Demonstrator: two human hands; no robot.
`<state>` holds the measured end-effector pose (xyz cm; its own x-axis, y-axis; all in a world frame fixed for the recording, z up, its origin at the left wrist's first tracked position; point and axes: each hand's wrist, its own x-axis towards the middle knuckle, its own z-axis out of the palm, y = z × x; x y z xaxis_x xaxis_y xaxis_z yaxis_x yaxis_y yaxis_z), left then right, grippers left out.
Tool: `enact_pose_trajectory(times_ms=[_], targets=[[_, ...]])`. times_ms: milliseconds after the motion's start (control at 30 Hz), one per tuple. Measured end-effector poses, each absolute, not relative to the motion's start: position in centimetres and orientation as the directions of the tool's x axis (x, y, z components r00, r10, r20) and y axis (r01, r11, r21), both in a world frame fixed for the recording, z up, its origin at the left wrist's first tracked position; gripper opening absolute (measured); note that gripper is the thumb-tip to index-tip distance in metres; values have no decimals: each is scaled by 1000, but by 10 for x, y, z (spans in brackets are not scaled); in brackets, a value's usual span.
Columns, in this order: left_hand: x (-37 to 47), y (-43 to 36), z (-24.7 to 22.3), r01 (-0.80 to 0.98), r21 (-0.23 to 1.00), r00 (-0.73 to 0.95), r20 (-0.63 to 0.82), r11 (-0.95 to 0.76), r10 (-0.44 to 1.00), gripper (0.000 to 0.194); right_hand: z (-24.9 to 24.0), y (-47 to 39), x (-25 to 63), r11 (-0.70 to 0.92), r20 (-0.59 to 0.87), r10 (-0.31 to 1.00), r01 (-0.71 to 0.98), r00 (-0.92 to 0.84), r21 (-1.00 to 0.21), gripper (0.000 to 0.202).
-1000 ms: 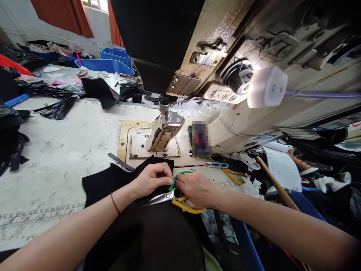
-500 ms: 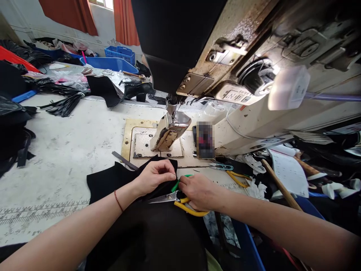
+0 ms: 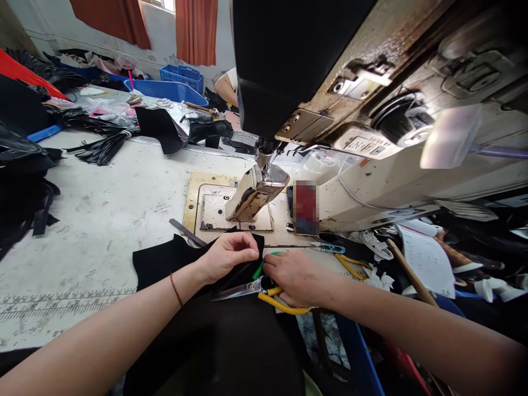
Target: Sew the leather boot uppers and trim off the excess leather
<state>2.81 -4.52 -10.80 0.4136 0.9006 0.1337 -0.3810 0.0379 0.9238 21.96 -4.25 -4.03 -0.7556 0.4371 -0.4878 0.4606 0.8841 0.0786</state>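
My left hand (image 3: 232, 256) rests over a dark piece of black fabric (image 3: 159, 259) at the table's front edge. Its thumb and forefinger meet in a pinch at the fabric's right end; what lies between the tips is too small to make out. Close on the right, my right hand (image 3: 297, 278) is closed around the yellow handles of scissors (image 3: 254, 286), whose blades point left below my left hand. A green curved strip (image 3: 259, 268) shows between the hands, partly covered by my right fingers. Just beyond stands the sewing machine's post (image 3: 256, 193) under the needle.
Overhead and to the right looms the sewing machine head (image 3: 313, 118). Blue thread snips (image 3: 328, 247) and another yellow-handled tool (image 3: 350, 265) lie right of my hands. A grey strip (image 3: 187, 233) lies beyond the fabric. Black strips (image 3: 101, 146) and blue bins (image 3: 169, 92) are farther back.
The view has shifted slightly, so the table and machine sit farther right. Another person's arm now shows at the back. Both hands keep nearly the same pose.
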Motion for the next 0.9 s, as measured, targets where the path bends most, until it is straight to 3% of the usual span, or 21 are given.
enact_pose_trajectory(times_ms=[367,467,633,667,700,767,833,900], targets=[[27,-45,-111,-270,961,434,74,52,898,31,-50,-38,218,928,-492,365,348,-790,130,19],[29,-41,-100,-136,990,454,26,40,890,34,-48,-39,216,935,-499,348,333,-794,121,21],[14,-66,-69,274,960,458,-81,-54,885,26,-36,-38,213,941,-490,328,322,-808,100,16],[5,-78,-71,395,914,399,-79,-94,914,39,-34,-38,212,940,-487,332,326,-807,101,15],[-6,-91,-77,607,775,328,-43,-176,944,48,-31,-37,211,939,-483,335,329,-809,101,14],[-28,-116,-98,811,490,268,177,-321,947,60,-26,-36,208,938,-474,338,333,-813,98,13],[-45,-134,-120,837,314,337,349,-448,874,62,-21,-34,204,937,-468,340,336,-816,96,14],[-52,-140,-134,815,288,387,375,-503,842,53,-15,-33,201,938,-471,336,334,-816,91,15]])
